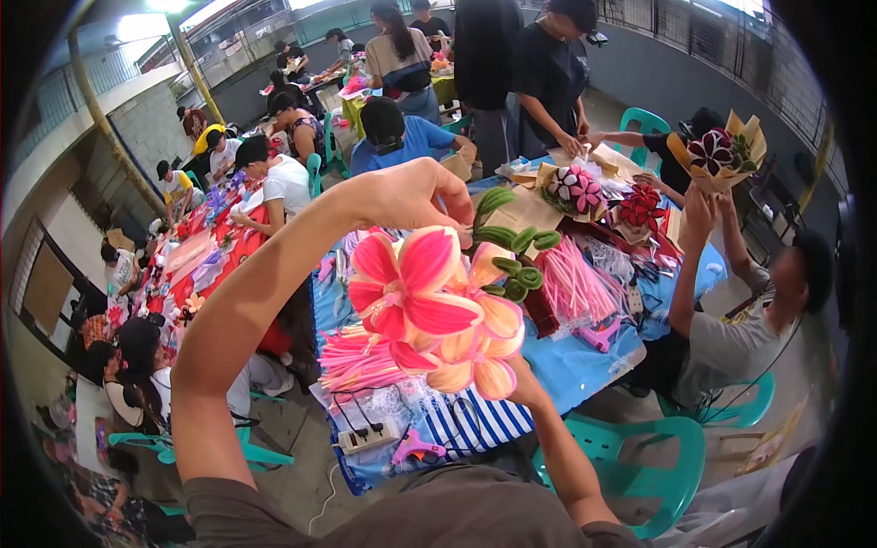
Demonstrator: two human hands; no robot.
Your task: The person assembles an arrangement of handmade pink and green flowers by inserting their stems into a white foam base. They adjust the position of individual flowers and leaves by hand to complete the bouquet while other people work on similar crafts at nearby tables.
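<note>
your right hand [523, 382] clamps bouquet [438, 315] from below | stems run down-right | left hand [416, 194] above, curled on green leaves [512, 251]

Flower bunch [438, 310] above table [585, 365]

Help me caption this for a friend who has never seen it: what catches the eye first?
A bunch of pink and peach handmade flowers fills the centre, held from below by the right hand, with the left hand on top by the green loops. Behind lies a blue table strewn with pink sticks. At upper right, another person lifts a wrapped bouquet.
</note>
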